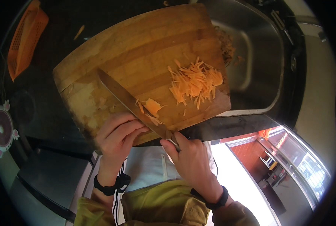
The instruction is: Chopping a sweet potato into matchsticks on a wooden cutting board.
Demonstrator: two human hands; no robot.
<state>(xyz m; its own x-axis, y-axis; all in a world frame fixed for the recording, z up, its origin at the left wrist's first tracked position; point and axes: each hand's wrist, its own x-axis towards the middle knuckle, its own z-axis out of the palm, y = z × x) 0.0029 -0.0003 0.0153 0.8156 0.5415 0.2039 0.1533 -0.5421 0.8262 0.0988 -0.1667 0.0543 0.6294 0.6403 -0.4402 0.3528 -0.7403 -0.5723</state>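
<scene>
Olive sleeves point(93, 211) are framing right fingers point(170, 149) gripping a kitchen knife point(127, 101); left fingers point(130, 129) are curling beside its blade, hold unclear. Just beyond them, carrot slices point(152, 107) are lying; julienning seems underway, the next cut calling for steadying.

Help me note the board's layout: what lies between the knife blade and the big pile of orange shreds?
The head view shows a small orange clump with loose shreds there, then a narrow bare strip of the cutting board before the pile.
</scene>
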